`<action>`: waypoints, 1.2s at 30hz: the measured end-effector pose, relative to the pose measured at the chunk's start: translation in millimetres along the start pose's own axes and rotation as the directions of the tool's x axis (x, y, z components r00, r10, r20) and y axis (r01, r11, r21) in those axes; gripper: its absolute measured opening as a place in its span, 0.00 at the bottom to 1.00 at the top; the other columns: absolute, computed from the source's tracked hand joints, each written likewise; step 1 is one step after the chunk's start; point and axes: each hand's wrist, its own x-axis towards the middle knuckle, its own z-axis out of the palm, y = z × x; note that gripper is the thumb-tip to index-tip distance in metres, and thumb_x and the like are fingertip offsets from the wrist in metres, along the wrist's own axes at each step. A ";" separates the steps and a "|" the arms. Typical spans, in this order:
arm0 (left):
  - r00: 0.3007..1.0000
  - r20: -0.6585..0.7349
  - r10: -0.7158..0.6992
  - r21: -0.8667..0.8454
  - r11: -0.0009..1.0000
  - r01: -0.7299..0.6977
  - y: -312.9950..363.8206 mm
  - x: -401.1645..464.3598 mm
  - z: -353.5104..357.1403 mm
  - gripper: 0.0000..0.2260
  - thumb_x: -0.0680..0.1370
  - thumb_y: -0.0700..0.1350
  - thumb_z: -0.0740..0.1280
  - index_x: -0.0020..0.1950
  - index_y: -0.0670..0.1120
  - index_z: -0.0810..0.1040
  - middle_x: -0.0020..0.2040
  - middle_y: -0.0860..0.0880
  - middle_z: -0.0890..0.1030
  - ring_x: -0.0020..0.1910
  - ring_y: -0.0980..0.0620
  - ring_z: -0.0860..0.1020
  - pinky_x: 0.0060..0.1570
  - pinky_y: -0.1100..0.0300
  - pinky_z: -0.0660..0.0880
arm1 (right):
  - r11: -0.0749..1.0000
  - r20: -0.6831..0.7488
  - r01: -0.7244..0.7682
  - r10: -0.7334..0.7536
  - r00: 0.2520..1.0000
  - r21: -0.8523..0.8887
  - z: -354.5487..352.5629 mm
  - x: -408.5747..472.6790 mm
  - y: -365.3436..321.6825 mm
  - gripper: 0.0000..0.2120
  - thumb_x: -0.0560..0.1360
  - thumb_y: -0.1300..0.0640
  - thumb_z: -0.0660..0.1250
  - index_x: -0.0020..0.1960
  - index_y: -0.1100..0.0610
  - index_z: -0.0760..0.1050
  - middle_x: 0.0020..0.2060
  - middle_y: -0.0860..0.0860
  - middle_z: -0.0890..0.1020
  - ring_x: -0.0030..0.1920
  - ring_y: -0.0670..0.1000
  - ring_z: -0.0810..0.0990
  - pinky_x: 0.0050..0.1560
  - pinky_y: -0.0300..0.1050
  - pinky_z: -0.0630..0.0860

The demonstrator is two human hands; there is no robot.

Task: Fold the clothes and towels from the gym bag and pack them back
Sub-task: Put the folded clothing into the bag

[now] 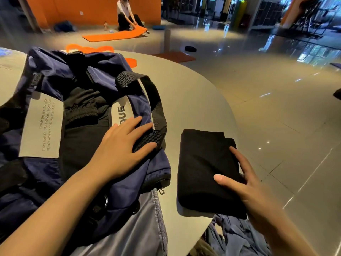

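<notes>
A navy gym bag (pixel 46 182) lies open on the left half of the round grey table (pixel 193 100), with dark clothing (pixel 83 108) showing inside it. My left hand (pixel 121 145) rests flat on the bag's right side, its fingers straight and touching the black strap (pixel 156 108). To the right of the bag lies a folded black garment (pixel 204 169). My right hand (pixel 245 182) grips that garment's right edge, with the thumb on top and the fingers along its side.
A grey cloth (pixel 132 228) hangs off the table's near edge under the bag. A crumpled blue garment (pixel 238 235) lies below my right hand. On the shiny floor beyond, a person (pixel 125 13) kneels at an orange mat (pixel 114 35).
</notes>
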 end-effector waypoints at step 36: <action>0.767 -0.032 -0.641 0.081 0.763 0.641 -66.0 -80.1 -97.3 0.30 0.75 0.53 0.70 0.73 0.62 0.63 0.78 0.48 0.48 0.70 0.38 0.66 0.61 0.45 0.69 | 0.652 0.384 0.651 -0.528 0.758 -0.389 117.1 -5.6 -146.3 0.14 0.72 0.48 0.71 0.57 0.40 0.78 0.48 0.34 0.80 0.51 0.41 0.79 0.51 0.40 0.78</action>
